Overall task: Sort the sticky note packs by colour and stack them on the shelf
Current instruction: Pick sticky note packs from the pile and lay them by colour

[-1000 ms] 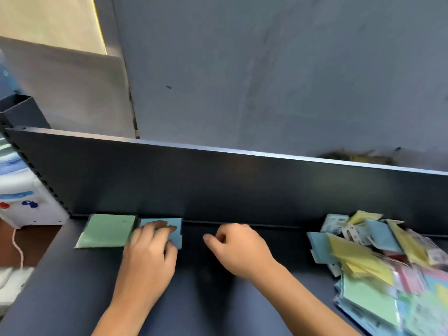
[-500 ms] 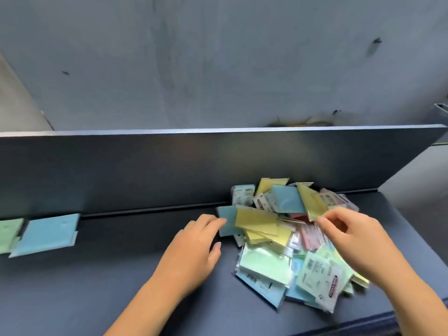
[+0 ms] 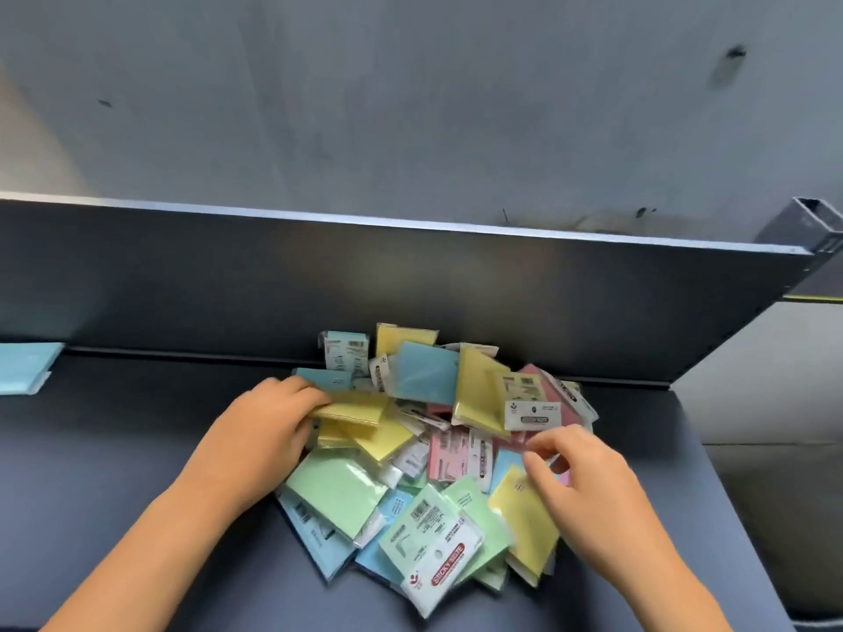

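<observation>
A loose pile of sticky note packs point(image 3: 438, 453) in yellow, green, blue and pink lies on the dark shelf point(image 3: 137, 472) against its back panel. My left hand point(image 3: 264, 431) is at the pile's left edge, its fingers curled round a yellow pack point(image 3: 351, 410). My right hand point(image 3: 579, 481) is over the pile's right side. Its thumb and forefinger are bent close together just above a pink pack point(image 3: 449, 453) and a yellow pack point(image 3: 524, 513); whether they hold anything is unclear. One blue pack point(image 3: 25, 364) lies apart at the far left.
The shelf's upright back panel point(image 3: 410, 275) runs behind the pile. A grey wall point(image 3: 410, 107) rises behind it. The shelf's right end point(image 3: 711, 449) drops off beside the pile, with a metal post point(image 3: 807, 225) at the top right.
The view has swung right from the sorted green and blue packs to the pile. Both hands moved onto the pile, the left closing on a yellow pack, the right lowering to the right side.
</observation>
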The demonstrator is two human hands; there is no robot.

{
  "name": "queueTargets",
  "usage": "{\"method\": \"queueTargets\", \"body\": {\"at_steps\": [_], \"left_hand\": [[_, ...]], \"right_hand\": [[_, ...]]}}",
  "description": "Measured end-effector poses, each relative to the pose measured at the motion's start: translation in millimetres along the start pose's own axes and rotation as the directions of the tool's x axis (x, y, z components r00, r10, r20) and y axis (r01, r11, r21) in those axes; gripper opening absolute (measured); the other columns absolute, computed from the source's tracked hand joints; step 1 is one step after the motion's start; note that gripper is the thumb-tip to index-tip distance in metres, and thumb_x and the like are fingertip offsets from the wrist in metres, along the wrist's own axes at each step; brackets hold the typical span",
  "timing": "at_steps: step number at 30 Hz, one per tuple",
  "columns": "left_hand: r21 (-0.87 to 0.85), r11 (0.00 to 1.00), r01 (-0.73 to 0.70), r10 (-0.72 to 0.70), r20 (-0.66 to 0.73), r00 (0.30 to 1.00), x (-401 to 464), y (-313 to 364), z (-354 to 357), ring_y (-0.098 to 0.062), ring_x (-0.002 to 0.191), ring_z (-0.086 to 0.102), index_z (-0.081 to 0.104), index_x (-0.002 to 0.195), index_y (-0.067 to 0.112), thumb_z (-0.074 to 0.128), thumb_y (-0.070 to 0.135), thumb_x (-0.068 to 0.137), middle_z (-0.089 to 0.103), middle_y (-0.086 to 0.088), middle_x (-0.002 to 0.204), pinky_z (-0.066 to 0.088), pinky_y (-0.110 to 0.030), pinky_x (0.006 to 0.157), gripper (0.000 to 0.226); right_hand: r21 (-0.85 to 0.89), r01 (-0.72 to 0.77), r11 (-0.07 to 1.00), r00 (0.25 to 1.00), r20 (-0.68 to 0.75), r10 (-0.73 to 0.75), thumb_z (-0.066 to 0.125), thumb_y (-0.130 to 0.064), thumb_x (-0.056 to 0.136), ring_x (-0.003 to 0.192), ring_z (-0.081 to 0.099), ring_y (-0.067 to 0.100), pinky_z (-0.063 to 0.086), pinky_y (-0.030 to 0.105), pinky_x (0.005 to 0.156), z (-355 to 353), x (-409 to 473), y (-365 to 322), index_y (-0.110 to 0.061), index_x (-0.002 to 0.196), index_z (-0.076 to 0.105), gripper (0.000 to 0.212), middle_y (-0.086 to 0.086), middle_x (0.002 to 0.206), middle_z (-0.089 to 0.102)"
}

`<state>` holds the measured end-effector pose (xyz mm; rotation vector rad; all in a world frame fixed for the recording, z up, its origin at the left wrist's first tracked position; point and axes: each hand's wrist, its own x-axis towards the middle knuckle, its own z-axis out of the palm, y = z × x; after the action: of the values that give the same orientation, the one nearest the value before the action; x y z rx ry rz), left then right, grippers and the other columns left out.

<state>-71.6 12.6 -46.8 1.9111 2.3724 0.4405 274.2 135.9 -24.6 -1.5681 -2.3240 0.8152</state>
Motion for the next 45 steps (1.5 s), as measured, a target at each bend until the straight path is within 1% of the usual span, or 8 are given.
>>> {"method": "queueTargets", "body": {"at_steps": [4, 8, 13, 21, 26, 32, 40, 45], "left_hand": [[-0.203, 0.965, 0.169, -0.184, -0.055, 0.981, -15.7, 16.9, -13.1, -0.001, 0.092, 0.057, 0.069, 0.110, 0.037, 0.064, 0.014, 0.097, 0.066, 0.026, 0.101, 0.047, -0.025, 0.078, 0.028], [-0.419, 0.848, 0.324, -0.387, -0.073, 0.919, -29.5, 29.1, -17.4, 0.001, 0.089, 0.062, 0.068, 0.100, 0.041, 0.062, 0.018, 0.098, 0.069, 0.028, 0.097, 0.046, -0.017, 0.070, 0.024], [-0.564, 0.723, 0.398, -0.533, -0.090, 0.841, -40.8, 32.0, -25.0, 0.000, 0.090, 0.062, 0.068, 0.097, 0.036, 0.060, 0.020, 0.101, 0.069, 0.025, 0.094, 0.043, -0.010, 0.065, 0.018], [-0.636, 0.639, 0.433, -0.568, -0.010, 0.823, -46.0, 15.7, -32.7, -0.001, 0.075, 0.063, 0.070, 0.099, 0.034, 0.058, 0.026, 0.103, 0.070, 0.020, 0.082, 0.048, -0.029, 0.070, 0.014], [-0.682, 0.598, 0.422, -0.518, 0.074, 0.852, -41.9, 7.6, -38.5, -0.008, 0.083, 0.069, 0.070, 0.100, 0.047, 0.059, 0.029, 0.103, 0.075, 0.014, 0.090, 0.057, -0.040, 0.085, 0.021], [-0.740, 0.571, 0.356, -0.417, 0.112, 0.902, -26.7, 19.3, -38.7, -0.013, 0.079, 0.069, 0.072, 0.102, 0.043, 0.058, 0.031, 0.103, 0.076, 0.006, 0.089, 0.058, -0.047, 0.087, 0.019], [-0.782, 0.529, 0.329, -0.431, 0.087, 0.898, -21.7, 15.6, -48.6, -0.004, 0.076, 0.069, 0.072, 0.105, 0.032, 0.058, 0.028, 0.103, 0.077, 0.007, 0.086, 0.053, -0.032, 0.078, 0.014], [-0.760, 0.513, 0.399, -0.536, 0.079, 0.840, -36.5, -30.8, -72.0, -0.001, 0.067, 0.062, 0.057, 0.103, 0.029, 0.064, 0.032, 0.099, 0.078, 0.008, 0.084, 0.044, -0.026, 0.068, 0.009]], "right_hand": [[-0.062, -0.066, 0.996, 0.992, -0.107, 0.060, 0.060, -0.029, 0.098, 0.101, 0.059, 0.012, 0.045, 0.030, 0.079, -12.9, 40.3, 39.3, -0.032, 0.113, 0.068, 0.017, -0.014, 0.110, 0.059], [-0.052, -0.240, 0.969, 0.971, -0.010, 0.240, 0.061, -0.034, 0.096, 0.104, 0.065, 0.028, 0.051, 0.036, 0.085, -13.7, 81.9, 71.4, -0.026, 0.124, 0.068, 0.031, 0.003, 0.125, 0.063], [0.093, -0.291, 0.952, 0.954, 0.097, 0.282, 0.073, -0.042, 0.091, 0.080, 0.070, 0.017, 0.055, 0.035, 0.070, -10.0, 99.3, 75.7, -0.024, 0.100, 0.074, 0.020, -0.004, 0.091, 0.076], [0.089, -0.294, 0.952, 0.953, -0.047, 0.298, 0.072, -0.023, 0.088, 0.076, 0.065, 0.025, 0.047, 0.034, 0.060, -13.1, 86.8, 54.2, -0.024, 0.088, 0.069, 0.004, 0.001, 0.081, 0.072], [0.068, -0.300, 0.951, 0.946, -0.105, 0.306, 0.065, -0.020, 0.093, 0.083, 0.065, 0.027, 0.052, 0.038, 0.067, -12.3, 83.8, 43.7, -0.020, 0.090, 0.068, 0.005, 0.000, 0.086, 0.072], [0.304, -0.242, 0.921, 0.924, -0.218, 0.315, 0.060, -0.024, 0.098, 0.092, 0.062, 0.018, 0.044, 0.034, 0.068, -13.5, 85.5, 28.5, -0.023, 0.111, 0.062, 0.013, -0.002, 0.105, 0.067], [0.389, 0.206, 0.898, 0.761, -0.640, 0.103, 0.059, -0.026, 0.107, 0.092, 0.057, -0.015, 0.044, 0.012, 0.062, -42.2, 61.3, -43.1, -0.021, 0.115, 0.057, 0.010, -0.012, 0.101, 0.057], [0.607, 0.219, 0.764, 0.833, -0.524, 0.178, 0.059, -0.036, 0.106, 0.087, 0.066, 0.001, 0.056, 0.024, 0.066, -19.1, 57.8, -117.2, -0.025, 0.121, 0.063, 0.019, -0.006, 0.106, 0.066]]}}
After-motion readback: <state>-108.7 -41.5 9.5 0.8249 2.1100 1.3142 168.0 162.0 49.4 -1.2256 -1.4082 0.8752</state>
